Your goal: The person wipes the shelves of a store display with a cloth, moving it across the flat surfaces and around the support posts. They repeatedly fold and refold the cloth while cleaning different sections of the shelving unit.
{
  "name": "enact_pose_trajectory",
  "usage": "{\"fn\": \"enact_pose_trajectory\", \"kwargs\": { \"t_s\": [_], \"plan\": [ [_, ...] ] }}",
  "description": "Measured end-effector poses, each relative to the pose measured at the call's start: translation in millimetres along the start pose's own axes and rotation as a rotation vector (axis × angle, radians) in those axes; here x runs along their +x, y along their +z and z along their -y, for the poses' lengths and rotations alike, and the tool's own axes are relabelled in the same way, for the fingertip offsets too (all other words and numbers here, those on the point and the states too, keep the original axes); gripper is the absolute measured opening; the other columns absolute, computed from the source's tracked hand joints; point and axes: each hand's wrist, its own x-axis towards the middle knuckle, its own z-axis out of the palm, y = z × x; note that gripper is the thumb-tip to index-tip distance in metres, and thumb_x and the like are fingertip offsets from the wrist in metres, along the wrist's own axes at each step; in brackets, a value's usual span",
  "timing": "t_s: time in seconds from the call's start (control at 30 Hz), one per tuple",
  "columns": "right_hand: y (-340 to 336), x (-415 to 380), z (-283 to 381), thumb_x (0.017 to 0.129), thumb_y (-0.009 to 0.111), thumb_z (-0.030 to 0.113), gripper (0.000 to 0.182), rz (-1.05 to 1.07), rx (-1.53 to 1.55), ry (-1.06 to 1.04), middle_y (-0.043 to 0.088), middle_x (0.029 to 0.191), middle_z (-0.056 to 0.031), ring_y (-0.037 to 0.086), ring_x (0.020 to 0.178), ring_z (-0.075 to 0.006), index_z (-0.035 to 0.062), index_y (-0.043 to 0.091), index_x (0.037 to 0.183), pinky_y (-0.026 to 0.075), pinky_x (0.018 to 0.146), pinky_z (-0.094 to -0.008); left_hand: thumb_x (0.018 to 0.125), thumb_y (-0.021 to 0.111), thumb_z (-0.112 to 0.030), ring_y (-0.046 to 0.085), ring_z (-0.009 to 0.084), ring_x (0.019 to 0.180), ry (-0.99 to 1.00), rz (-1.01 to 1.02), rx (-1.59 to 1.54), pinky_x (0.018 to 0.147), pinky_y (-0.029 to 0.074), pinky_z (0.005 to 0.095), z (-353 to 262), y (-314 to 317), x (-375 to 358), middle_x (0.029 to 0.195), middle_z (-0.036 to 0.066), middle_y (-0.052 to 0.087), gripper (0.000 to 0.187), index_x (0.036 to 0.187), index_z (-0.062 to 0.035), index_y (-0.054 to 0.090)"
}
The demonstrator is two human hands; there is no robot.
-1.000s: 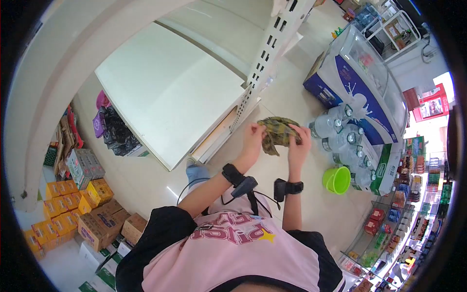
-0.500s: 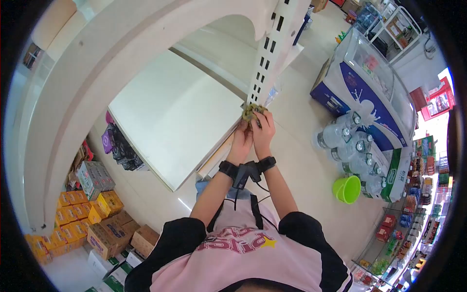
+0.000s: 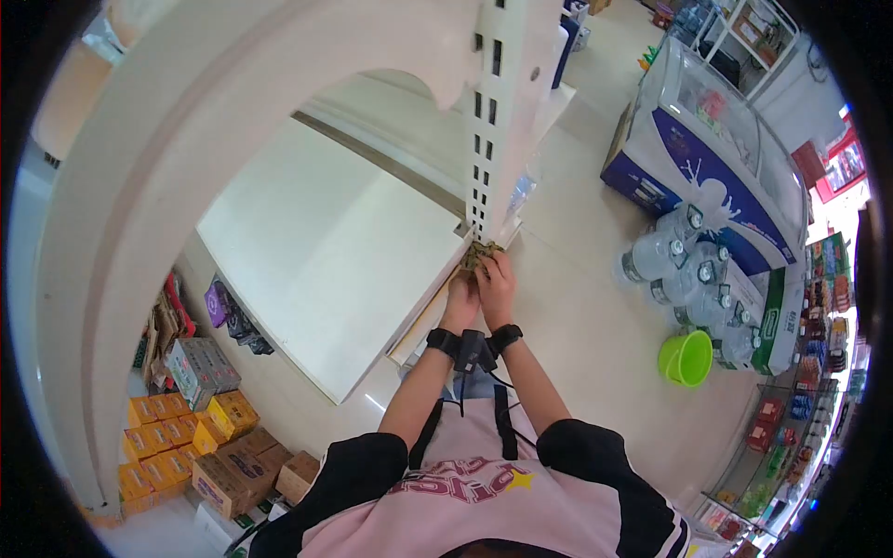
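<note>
A crumpled greenish-brown cloth (image 3: 480, 255) is bunched at the foot of the white slotted upright (image 3: 484, 139), beside the corner of a white shelf board (image 3: 335, 251). My right hand (image 3: 496, 279) has its fingers closed on the cloth from the right. Just left of it, my left hand (image 3: 462, 299) is held close against the same cloth, its fingers mostly hidden. Both wrists wear black straps, with a dark device between them.
A curved white bracket (image 3: 121, 167) arches over the left side. Boxes (image 3: 233, 474) are stacked at lower left. On the right are a chest freezer (image 3: 707, 158), large water bottles (image 3: 656, 256), a green bucket (image 3: 686, 359) and stocked shelves (image 3: 791, 437).
Both hands and the cloth have moved down in the view, along the upright to its foot. The whole view has shifted slightly.
</note>
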Motion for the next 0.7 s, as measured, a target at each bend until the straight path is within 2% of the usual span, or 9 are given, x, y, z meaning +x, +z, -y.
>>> {"fn": "enact_pose_trajectory", "kwargs": {
  "t_s": [0.1,0.2,0.27,0.33,0.53,0.6,0.63,0.67,0.7],
  "plan": [
    [8.6,-8.5,-8.7,0.071,0.066,0.001,0.022,-0.031,0.004,0.019,0.057,0.102,-0.0152,0.056,0.096,-0.0342,-0.0020,0.062,0.092,0.047,0.084,-0.0388,0.093,0.038,-0.008,0.057,0.0206,0.100,0.052,-0.029,0.055,0.090,0.048,0.0314,-3.3,3.7,-6.9,0.111,0.012,0.058,0.026,0.113,0.0004,0.052],
    [31.2,-30.1,-39.5,0.072,0.065,0.001,0.022,0.098,0.014,0.201,0.057,0.102,-0.0155,0.056,0.094,-0.0347,-0.0039,0.061,0.093,0.047,0.082,-0.0378,0.093,0.038,-0.006,0.057,0.0212,0.100,-0.082,-0.065,0.013,0.090,0.047,0.0315,22.6,-79.6,19.0,0.110,0.012,0.058,0.025,0.113,0.0006,0.052],
    [32.0,-38.3,-44.7,0.073,0.064,0.000,0.021,0.114,0.032,0.249,0.057,0.100,-0.0157,0.056,0.092,-0.0345,-0.0043,0.061,0.093,0.047,0.080,-0.0370,0.094,0.039,-0.008,0.057,0.0211,0.098,-0.083,-0.084,-0.053,0.089,0.047,0.0315,35.2,-108.5,15.2,0.107,0.012,0.058,0.024,0.112,0.0007,0.052],
    [21.2,-35.5,-46.3,0.073,0.062,-0.001,0.020,0.281,0.110,0.353,0.057,0.097,-0.0162,0.056,0.090,-0.0334,-0.0037,0.062,0.092,0.046,0.079,-0.0362,0.096,0.039,-0.009,0.056,0.0202,0.097,-0.202,-0.490,-0.212,0.087,0.047,0.0305,41.7,-112.7,11.7,0.104,0.012,0.058,0.022,0.110,0.0009,0.052],
    [-36.8,-26.1,-5.4,0.065,0.064,-0.007,0.030,0.109,0.149,0.278,0.057,0.090,-0.0122,0.058,0.084,-0.0280,0.0020,0.066,0.094,0.048,0.076,-0.0322,0.094,0.041,0.000,0.057,0.0194,0.097,-0.263,-0.187,-0.167,0.090,0.048,0.0301,17.8,-58.7,-21.1,0.107,0.010,0.057,0.024,0.117,0.0014,0.049],
    [-50.4,-14.7,14.8,0.065,0.064,-0.007,0.033,0.043,0.110,0.107,0.055,0.092,-0.0114,0.057,0.085,-0.0269,0.0038,0.066,0.096,0.048,0.076,-0.0322,0.093,0.041,0.001,0.055,0.0161,0.101,0.203,0.216,1.055,0.091,0.045,0.0278,-2.8,-3.6,-47.2,0.113,0.009,0.056,0.028,0.120,0.0029,0.048],
    [-53.5,-9.6,21.4,0.065,0.064,-0.007,0.033,0.046,0.101,0.105,0.055,0.092,-0.0114,0.057,0.085,-0.0269,0.0038,0.066,0.096,0.048,0.076,-0.0322,0.090,0.046,0.001,0.052,0.0136,0.107,0.130,0.234,0.548,0.092,0.042,0.0259,10.6,-27.8,-28.3,0.119,0.009,0.055,0.033,0.123,0.0034,0.047],
    [-54.5,-5.1,27.3,0.068,0.065,-0.005,0.033,0.071,0.090,0.044,0.055,0.096,-0.0118,0.057,0.089,-0.0277,0.0042,0.065,0.099,0.047,0.078,-0.0336,0.090,0.046,0.001,0.052,0.0136,0.107,0.125,0.235,0.541,0.092,0.042,0.0259,7.5,-15.6,-30.5,0.119,0.009,0.055,0.033,0.123,0.0034,0.047],
    [-52.6,-0.4,29.8,0.070,0.066,-0.003,0.033,0.094,0.080,-0.018,0.055,0.099,-0.0122,0.057,0.092,-0.0286,0.0047,0.065,0.101,0.047,0.081,-0.0349,0.089,0.047,0.001,0.052,0.0138,0.107,0.236,0.210,0.623,0.092,0.042,0.0259,-1.6,7.1,-36.2,0.120,0.009,0.055,0.033,0.122,0.0032,0.047]
  ]
}}
